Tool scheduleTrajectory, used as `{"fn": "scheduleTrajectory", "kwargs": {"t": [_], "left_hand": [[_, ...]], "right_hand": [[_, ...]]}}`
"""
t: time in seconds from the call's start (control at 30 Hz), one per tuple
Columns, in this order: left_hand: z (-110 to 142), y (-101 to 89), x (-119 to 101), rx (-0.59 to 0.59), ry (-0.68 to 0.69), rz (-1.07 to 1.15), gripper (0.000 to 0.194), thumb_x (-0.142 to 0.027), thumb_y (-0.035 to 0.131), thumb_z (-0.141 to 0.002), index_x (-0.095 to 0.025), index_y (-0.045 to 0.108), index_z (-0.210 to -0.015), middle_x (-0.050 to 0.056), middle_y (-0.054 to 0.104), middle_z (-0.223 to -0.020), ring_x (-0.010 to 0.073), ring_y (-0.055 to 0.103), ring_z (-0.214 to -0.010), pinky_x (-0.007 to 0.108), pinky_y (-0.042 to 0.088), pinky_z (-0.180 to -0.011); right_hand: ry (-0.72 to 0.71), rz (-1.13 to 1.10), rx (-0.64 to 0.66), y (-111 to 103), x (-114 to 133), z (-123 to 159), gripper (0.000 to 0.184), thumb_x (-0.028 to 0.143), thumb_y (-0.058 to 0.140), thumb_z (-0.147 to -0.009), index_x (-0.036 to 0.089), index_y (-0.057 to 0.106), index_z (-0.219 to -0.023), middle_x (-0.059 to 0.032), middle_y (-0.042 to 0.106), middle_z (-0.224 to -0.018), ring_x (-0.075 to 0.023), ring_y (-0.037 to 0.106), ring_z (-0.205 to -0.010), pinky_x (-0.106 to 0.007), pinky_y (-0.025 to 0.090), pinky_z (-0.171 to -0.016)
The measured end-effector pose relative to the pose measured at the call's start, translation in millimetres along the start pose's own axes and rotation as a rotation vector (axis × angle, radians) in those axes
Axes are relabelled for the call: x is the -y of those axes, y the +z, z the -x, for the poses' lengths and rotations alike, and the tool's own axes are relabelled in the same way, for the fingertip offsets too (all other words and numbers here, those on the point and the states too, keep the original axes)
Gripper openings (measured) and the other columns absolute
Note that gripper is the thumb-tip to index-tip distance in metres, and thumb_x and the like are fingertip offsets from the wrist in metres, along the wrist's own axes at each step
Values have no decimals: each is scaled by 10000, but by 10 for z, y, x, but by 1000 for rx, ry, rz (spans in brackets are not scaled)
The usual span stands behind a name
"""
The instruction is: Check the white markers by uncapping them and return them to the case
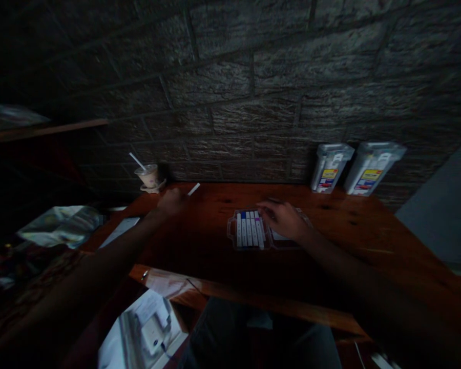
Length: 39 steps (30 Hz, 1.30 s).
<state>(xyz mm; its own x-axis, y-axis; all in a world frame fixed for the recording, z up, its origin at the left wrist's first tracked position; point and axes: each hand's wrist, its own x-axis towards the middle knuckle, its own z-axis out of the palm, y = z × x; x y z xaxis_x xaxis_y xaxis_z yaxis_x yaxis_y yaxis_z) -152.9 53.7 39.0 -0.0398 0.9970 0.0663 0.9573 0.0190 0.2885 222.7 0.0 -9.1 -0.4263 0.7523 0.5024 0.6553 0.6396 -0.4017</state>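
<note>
A clear plastic case point(230, 233) lies unfolded on the wooden table, with several white markers point(249, 230) side by side in its left half. One has a blue end and another a purple one; the rightmost leans slightly. My right hand point(282, 218) hovers over the case's hinge side, fingers apart and reaching left by the markers' top ends. I see nothing held in it. Farther left, my left hand point(172, 201) is closed and blurred by motion. A slim white marker point(194, 189) sticks out from its fingers toward the upper right.
A drink cup with a straw point(149, 177) stands in a holder at the back left. Two tall clear containers point(363, 171) with labels stand by the brick wall. A white sheet point(119, 230) lies on the left edge. Below, an open drawer point(179, 320) holds a white device.
</note>
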Motion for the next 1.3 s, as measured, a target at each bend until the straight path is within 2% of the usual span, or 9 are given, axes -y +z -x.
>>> {"fn": "scheduleTrajectory", "kwargs": {"t": [0.1,0.17,0.23,0.43,0.6,0.7,0.97,1.13,1.3], "left_hand": [[-33,226,-384,12,122,261,273,-345,569,-1017,-132,632,-1176,77,691,-1071,177,691,-859,348,597,-758],[-35,422,-689,12,219,453,258,-298,402,-1063,-144,598,-1132,49,694,-939,111,654,-650,236,540,-589],[-22,611,-978,13,309,613,249,-305,369,-1053,-167,570,-1108,19,668,-860,76,565,-527,190,453,-487],[27,922,-1458,41,532,904,275,-409,454,-1015,-185,610,-1043,-49,524,-642,81,454,-493,184,370,-481],[60,949,-1491,-7,610,976,279,-407,562,-973,-169,696,-1029,-13,622,-705,110,556,-622,225,439,-597],[123,934,-1463,-6,644,975,268,-387,600,-958,-169,747,-1008,38,736,-885,142,647,-799,266,487,-738],[346,875,-1440,117,746,966,249,-334,578,-988,-191,776,-1036,50,800,-983,158,724,-868,275,527,-778],[340,856,-1430,24,694,1006,222,-318,633,-951,-175,777,-1042,58,802,-957,138,708,-772,238,517,-670],[329,823,-1412,27,656,1063,215,-270,609,-945,-157,776,-1021,49,784,-849,112,670,-679,212,482,-588]], "right_hand": [[31,-32,-13,9,-8,2,283,263,518,-992,200,727,-1173,-90,765,-1083,-240,730,-962,-369,557,-866],[74,-49,-34,7,-7,9,296,277,525,-993,191,709,-1209,-98,772,-1076,-240,739,-926,-365,562,-832],[129,-59,-59,-1,-3,20,336,321,513,-1010,185,674,-1272,-104,777,-1047,-245,747,-873,-367,564,-787],[290,-162,-198,-38,-39,-16,498,493,385,-1061,197,472,-1452,-93,768,-1016,-230,741,-826,-377,577,-762],[500,-622,-284,-209,-87,-185,596,587,557,-955,242,479,-1436,-62,737,-1015,-156,660,-607,-286,545,-511],[492,-734,-230,-332,-74,-244,520,546,649,-904,239,598,-1321,-34,722,-931,-137,638,-602,-248,520,-482],[384,-762,-188,-223,62,-9,269,454,757,-855,206,764,-958,-20,737,-749,-124,608,-553,-259,514,-493],[402,-713,-256,-202,62,100,205,398,782,-858,213,747,-942,-21,757,-745,-130,618,-530,-284,539,-509],[410,-804,-286,-179,-3,133,143,330,783,-866,219,732,-939,-25,779,-804,-130,637,-547,-280,546,-506]]}}
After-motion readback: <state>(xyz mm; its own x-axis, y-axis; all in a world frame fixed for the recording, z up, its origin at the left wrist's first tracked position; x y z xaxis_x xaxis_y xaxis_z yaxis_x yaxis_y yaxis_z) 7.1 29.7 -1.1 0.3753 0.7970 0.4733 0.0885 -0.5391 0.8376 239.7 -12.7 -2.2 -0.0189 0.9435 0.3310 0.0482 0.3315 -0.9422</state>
